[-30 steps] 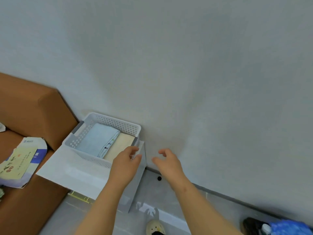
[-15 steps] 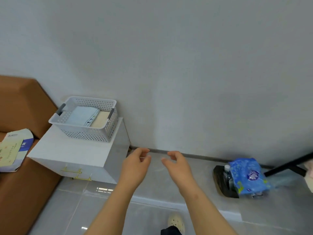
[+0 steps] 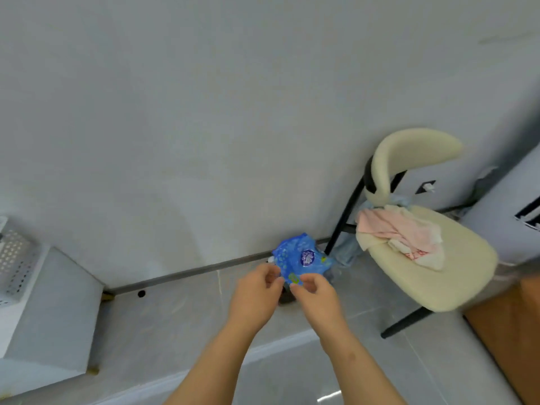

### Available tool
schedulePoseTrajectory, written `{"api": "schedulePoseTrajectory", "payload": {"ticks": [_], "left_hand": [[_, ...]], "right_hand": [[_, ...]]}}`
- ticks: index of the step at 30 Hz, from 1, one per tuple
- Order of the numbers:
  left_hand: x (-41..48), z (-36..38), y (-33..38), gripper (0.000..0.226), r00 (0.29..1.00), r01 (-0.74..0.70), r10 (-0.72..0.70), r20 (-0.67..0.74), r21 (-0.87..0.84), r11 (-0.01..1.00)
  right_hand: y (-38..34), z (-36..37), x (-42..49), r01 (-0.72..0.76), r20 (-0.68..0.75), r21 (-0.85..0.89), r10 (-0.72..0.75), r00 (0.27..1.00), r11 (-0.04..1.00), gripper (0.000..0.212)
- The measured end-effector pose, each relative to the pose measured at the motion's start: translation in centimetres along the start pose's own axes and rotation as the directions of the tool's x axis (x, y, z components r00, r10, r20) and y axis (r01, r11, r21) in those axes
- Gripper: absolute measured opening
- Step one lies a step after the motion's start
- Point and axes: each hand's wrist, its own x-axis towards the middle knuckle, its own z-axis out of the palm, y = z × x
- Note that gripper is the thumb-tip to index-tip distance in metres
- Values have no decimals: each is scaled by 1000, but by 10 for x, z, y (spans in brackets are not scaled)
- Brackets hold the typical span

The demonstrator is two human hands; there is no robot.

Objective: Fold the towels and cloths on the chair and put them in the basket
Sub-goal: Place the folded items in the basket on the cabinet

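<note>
Camera swings right from the basket to the chair. Cloths lie heaped at its seat's rear edge. Left hand and right hand hang empty, loosely curled. I fear one tangled grab spills cloths floorward.

Your left hand and right hand are bare, with plain skin from the fingertips back over the wrists. Both forearms are bare too, uncovered right down to where the bottom edge of the view cuts them off — finer detail on the fingers is lost to blur
</note>
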Motion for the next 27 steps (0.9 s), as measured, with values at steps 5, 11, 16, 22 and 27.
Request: {"api": "schedulePoseTrajectory", "payload": {"ticks": [5,11,16,22,27], "left_hand": [[9,94,66,18,996,1,-1,86,-1,1000],[32,166,121,9,983,-27,31,179,-25,999],[91,227,158,15,973,-52,52,224,-6,999],[179,302,215,21,949,-43,36,315,15,999],[232,354,254,24,918,-51,13,395,85,995]], "right_hand": [[26,-114,26,-8,-80,23,10,997,1000,14],[43,-200,66,-72,-125,79,81,989,994,17],[53,-253,123,-138,-128,52,143,981,989,18],[52,-327,220,-240,-177,-4,236,955,971,26],[55,-373,280,-285,-158,28,286,945,958,22]]}}
